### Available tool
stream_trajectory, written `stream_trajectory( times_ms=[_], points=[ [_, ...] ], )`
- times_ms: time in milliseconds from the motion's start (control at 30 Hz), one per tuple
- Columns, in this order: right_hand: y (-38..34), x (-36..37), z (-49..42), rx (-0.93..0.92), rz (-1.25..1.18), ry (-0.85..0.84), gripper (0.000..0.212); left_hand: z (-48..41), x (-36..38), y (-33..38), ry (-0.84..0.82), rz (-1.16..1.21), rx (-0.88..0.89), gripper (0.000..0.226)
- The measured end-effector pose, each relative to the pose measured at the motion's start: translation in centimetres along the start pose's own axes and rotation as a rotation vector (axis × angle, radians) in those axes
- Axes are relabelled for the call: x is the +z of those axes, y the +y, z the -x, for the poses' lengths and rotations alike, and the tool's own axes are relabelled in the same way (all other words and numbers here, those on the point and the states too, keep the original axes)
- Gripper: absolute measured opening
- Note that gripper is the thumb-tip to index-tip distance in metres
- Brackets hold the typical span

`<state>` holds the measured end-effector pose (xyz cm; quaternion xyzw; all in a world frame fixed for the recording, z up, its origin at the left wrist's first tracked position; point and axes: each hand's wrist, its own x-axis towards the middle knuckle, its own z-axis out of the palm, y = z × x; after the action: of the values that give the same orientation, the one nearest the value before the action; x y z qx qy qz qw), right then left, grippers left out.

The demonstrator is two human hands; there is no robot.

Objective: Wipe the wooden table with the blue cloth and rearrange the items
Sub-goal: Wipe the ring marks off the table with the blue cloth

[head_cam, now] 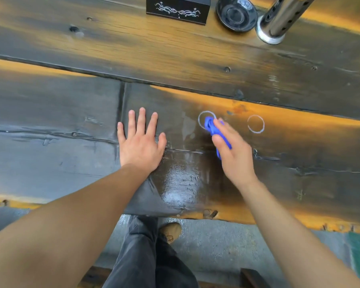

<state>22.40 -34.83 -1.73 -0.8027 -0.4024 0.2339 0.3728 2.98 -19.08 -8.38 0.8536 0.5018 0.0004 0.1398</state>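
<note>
Far edge: box (178, 9) is sitting left of bowl (236, 13), perforated cylinder (279, 19) right of it.
Near side: left hand (140, 142) is lying flat on tabletop (71, 48); right hand (233, 150), to its right, is pressing cloth (211, 126) onto a ring mark (202, 119); second ring mark (256, 124) further right.

Top edge crops the black box (178, 9), dark bowl (236, 13) and perforated metal cylinder (283, 17) at 12–1 o'clock. Right hand (231, 150), motion-blurred, hides most of the blue cloth (211, 126), which covers part of one white ring (202, 119).

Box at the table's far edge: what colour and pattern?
Black box with a white ornamental scroll design along its side; seen in the head view.
</note>
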Motion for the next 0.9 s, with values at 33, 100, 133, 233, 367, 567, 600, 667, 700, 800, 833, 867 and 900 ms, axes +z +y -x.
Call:
stream_trajectory(
  times_ms=[33, 100, 133, 233, 367, 567, 600, 667, 700, 800, 833, 867, 900],
  points=[
    [0.2, -0.2, -2.7, -0.006, 0.053, -0.002, 0.040, 0.0, 0.0, 0.0, 0.001, -0.001, -0.001, 0.066],
    [0.5, -0.1, -7.9, -0.029, 0.161, -0.034, 0.040, -0.1, 0.0, 0.1, 0.000, -0.010, -0.003, 0.066],
    [0.6, 0.2, -10.2, -0.050, 0.214, -0.052, 0.041, -0.1, 0.0, 0.1, 0.000, -0.017, -0.005, 0.066],
    [1.0, 1.2, -15.7, -0.136, 0.413, -0.106, 0.044, -0.1, 0.0, 0.0, 0.001, -0.024, -0.005, 0.066],
    [1.8, 2.8, -18.6, -0.181, 0.625, -0.201, 0.053, 0.0, 0.2, 0.1, 0.012, -0.030, -0.013, 0.065],
    [2.7, 3.4, -18.0, -0.265, 0.687, -0.200, 0.056, -0.3, 0.5, 0.0, 0.030, -0.050, -0.015, 0.065],
    [2.8, 3.4, -17.3, -0.275, 0.680, -0.216, 0.055, -0.3, 0.5, 0.0, 0.032, -0.049, -0.015, 0.065],
    [3.0, 3.5, -15.3, -0.296, 0.673, -0.234, 0.052, -0.3, 0.6, 0.0, 0.034, -0.045, -0.013, 0.065],
    [3.1, 3.5, -14.0, -0.311, 0.669, -0.242, 0.052, -0.2, 0.6, 0.1, 0.034, -0.041, -0.013, 0.065],
    [3.5, 3.4, -9.8, -0.356, 0.656, -0.283, 0.054, -0.3, 0.6, 0.0, 0.049, -0.034, -0.011, 0.065],
    [3.7, 3.4, -8.4, -0.369, 0.661, -0.299, 0.056, -0.3, 0.7, -0.1, 0.055, -0.033, -0.009, 0.065],
    [3.8, 3.3, -7.0, -0.383, 0.671, -0.311, 0.057, -0.3, 0.7, -0.1, 0.060, -0.032, -0.008, 0.065],
    [4.0, 3.2, -5.6, -0.398, 0.677, -0.317, 0.057, -0.3, 0.7, -0.1, 0.066, -0.031, -0.007, 0.065]
  ],
)
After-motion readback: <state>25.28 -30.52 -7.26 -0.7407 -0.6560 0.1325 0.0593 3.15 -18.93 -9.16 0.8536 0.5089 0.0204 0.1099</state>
